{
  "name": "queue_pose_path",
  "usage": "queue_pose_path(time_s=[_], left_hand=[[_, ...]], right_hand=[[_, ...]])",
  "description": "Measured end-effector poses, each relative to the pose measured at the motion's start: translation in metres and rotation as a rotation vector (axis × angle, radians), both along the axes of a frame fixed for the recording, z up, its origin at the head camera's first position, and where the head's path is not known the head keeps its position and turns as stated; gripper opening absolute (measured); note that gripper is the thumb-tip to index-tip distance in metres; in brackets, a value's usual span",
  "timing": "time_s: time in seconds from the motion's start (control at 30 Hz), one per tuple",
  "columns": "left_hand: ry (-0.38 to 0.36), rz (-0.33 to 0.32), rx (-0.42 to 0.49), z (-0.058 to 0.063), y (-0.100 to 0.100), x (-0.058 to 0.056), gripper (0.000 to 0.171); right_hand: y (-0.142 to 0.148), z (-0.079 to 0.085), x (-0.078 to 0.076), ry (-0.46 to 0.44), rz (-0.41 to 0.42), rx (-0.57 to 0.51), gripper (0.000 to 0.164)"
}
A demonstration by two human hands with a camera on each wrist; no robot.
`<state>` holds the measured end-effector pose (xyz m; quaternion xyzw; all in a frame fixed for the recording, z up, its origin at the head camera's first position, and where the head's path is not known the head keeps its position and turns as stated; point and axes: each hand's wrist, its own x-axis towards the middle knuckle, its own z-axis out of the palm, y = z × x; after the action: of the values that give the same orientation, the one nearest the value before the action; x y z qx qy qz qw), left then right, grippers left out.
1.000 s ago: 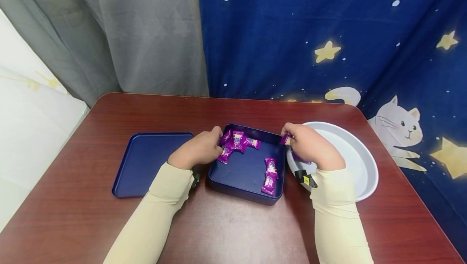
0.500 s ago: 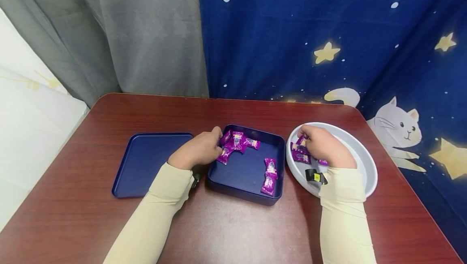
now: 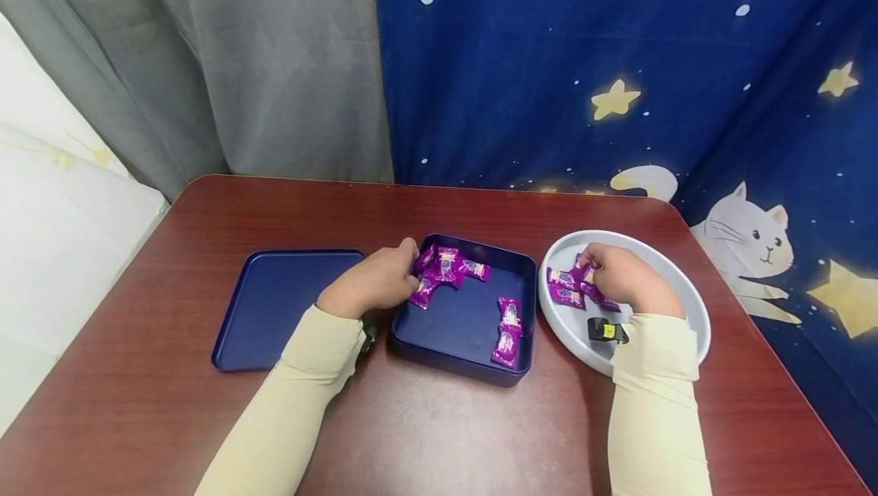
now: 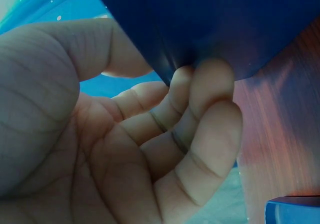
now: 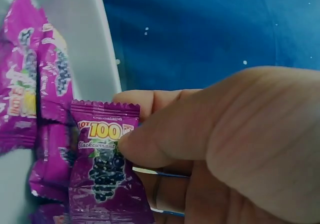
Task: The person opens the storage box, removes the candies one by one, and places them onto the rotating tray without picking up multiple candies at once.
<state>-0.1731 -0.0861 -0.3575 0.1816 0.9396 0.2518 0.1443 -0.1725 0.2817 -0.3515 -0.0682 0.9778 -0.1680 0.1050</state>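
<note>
My left hand grips the left wall of a square navy box. In the left wrist view its fingers curl against the outside of the box wall, thumb on the other side. Inside the box several purple wrapped candies lie at the back left, with two candies along the right. Over a round white tray, my right hand pinches one purple candy between thumb and fingers. More candies lie beside it in the tray.
A flat navy lid lies on the brown table, left of the box. The tray stands close to the box's right side. Grey and starry blue curtains hang behind the table.
My right hand, holding a candy, has gone from the box's right rim to over the tray, then slightly farther right. The left hand and the box stay in place.
</note>
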Motion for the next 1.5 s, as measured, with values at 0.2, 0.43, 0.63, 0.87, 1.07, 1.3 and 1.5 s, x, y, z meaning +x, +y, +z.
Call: queue_pose_path(time_s=[0.2,0.43,0.63,0.87,1.07,1.3,1.5], left_hand=[[0.002,0.0,-0.001,0.0,0.0,0.0,0.033],[0.003,0.0,0.0,0.0,0.0,0.0,0.034],[-0.002,-0.002,0.0,0.001,-0.001,0.0,0.034],[-0.004,-0.006,0.006,0.0,-0.001,-0.001,0.034],[-0.005,-0.003,0.007,-0.001,-0.001,-0.001,0.034],[-0.004,-0.006,0.003,-0.001,-0.002,-0.001,0.034],[-0.009,-0.005,0.006,0.0,-0.002,-0.001,0.035]], right_hand=[[0.001,-0.007,-0.007,0.003,0.019,-0.008,0.03],[0.001,-0.008,-0.007,0.007,0.022,-0.019,0.031],[0.001,-0.007,-0.007,-0.015,0.009,-0.005,0.026],[0.0,-0.004,-0.005,-0.019,-0.01,0.003,0.026],[-0.002,-0.002,-0.004,-0.027,-0.03,-0.017,0.03],[-0.011,0.01,0.001,0.043,0.037,-0.033,0.034],[-0.029,0.027,0.01,0.069,0.074,-0.04,0.038]])
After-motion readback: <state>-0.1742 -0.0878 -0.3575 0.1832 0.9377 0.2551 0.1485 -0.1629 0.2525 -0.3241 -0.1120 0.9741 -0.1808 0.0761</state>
